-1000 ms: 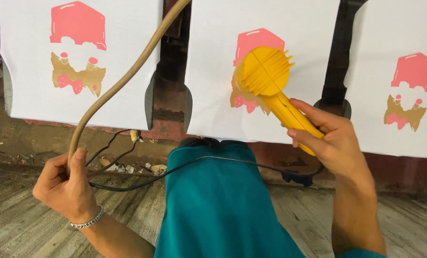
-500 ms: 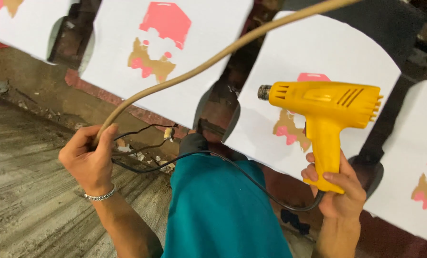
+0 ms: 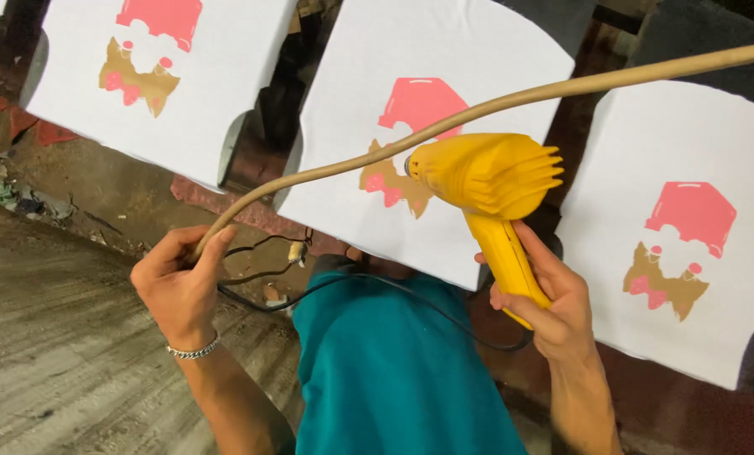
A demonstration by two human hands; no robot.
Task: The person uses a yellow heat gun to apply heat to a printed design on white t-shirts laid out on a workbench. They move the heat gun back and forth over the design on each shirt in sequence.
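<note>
Fingers (image 3: 524, 253) of the right hand (image 3: 554, 303) stay clenched on the yellow heat gun (image 3: 486, 181), now swung toward the middle printed shirt (image 3: 432, 109), while the left hand (image 3: 179, 286) grips the tan hose (image 3: 444, 126).

Heat gun (image 3: 486, 181): yellow plastic, smooth, slight sheen. Hose (image 3: 444, 126): tan, matt, looks rubbery. Cord (image 3: 410, 295): thin black, smooth. Shirts (image 3: 432, 126): white matt cloth, flat pink/tan print. Bracelet (image 3: 193, 350): shiny metal. Floor (image 3: 48, 354): rough, dusty.

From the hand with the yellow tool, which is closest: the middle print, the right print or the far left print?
From the right hand:
1. Middle print, up and left, just past the yellow tool.
2. Right print, off to the right; close to the first.
3. Left print, top left, clearly farthest.
</note>
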